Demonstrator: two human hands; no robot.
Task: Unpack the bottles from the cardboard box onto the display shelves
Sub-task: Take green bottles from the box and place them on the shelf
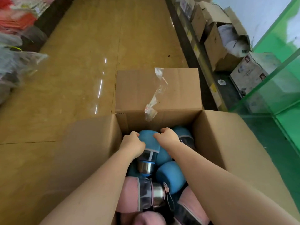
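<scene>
Both hands reached into the open cardboard box [227,143]: the left hand [132,144] and right hand [168,136] curled round the blue-sleeved bottle [148,143] between them, near the box's far wall, above other blue and pink bottles [129,194]

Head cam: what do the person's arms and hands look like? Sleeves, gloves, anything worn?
Both forearms are bare right to the bottom edge of the frame: no sleeve shows. The left hand and right hand wear no gloves. No watch, bracelet or ring shows on either wrist or hand; the fingertips are mostly out of sight.
</scene>
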